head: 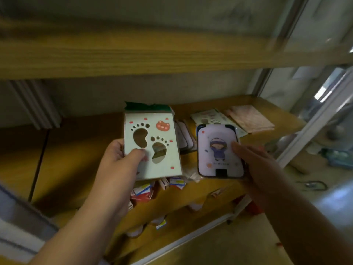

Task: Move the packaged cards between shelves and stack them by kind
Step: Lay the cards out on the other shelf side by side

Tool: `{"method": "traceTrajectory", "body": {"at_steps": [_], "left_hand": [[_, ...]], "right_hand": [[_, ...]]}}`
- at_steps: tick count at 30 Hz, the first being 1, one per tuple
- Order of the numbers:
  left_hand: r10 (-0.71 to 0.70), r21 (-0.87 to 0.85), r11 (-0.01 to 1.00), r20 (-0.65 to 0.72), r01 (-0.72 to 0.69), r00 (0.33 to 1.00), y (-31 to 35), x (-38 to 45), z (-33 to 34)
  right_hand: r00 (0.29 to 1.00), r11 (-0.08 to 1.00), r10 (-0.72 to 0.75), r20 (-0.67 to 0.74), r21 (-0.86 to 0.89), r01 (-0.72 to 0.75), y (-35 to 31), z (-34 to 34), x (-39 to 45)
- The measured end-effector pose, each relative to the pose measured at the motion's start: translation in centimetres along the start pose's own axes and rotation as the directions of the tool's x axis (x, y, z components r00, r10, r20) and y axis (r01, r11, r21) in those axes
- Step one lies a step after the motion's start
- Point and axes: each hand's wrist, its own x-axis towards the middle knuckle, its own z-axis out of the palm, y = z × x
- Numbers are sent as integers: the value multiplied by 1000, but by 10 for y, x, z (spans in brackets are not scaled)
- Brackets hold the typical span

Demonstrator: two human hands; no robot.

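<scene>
Hands are both occupied over the wooden shelf (80,157). The left hand (122,161) grips the footprint card pack (151,146) by its lower left corner, thumb on the face, green header upward. The right hand (254,159) is closed round the right edge of the lilac figure card (219,150), thumb laid across its front. Both packs are held clear above the shelf, near its front edge.

Toward the back right corner lies a similar footprint-type pack (210,116) beside a pink patterned stack (250,118); a row of lilac-edged cards (185,134) sits between the two held packs, partly hidden. Small red-and-blue boxes (143,190) crowd the front edge below.

Sorting well here probably means matching each pack to its own pile: footprint pack to the back right, lilac card to the middle row. Lay each flat with edges squared, and keep clear of the boxes.
</scene>
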Motion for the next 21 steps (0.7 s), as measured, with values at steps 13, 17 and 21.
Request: {"method": "traceTrajectory", "body": {"at_steps": [13, 17, 21], "left_hand": [[64, 50, 997, -209, -55, 976, 6, 44, 1], [82, 63, 996, -258, -68, 963, 9, 44, 10], [91, 63, 995, -279, -76, 956, 10, 41, 33]], "right_hand": [[985, 795, -105, 135, -584, 165, 3, 73, 132], [955, 490, -233, 183, -826, 278, 8, 71, 144], [916, 400, -223, 333, -826, 397, 9, 51, 151]]}}
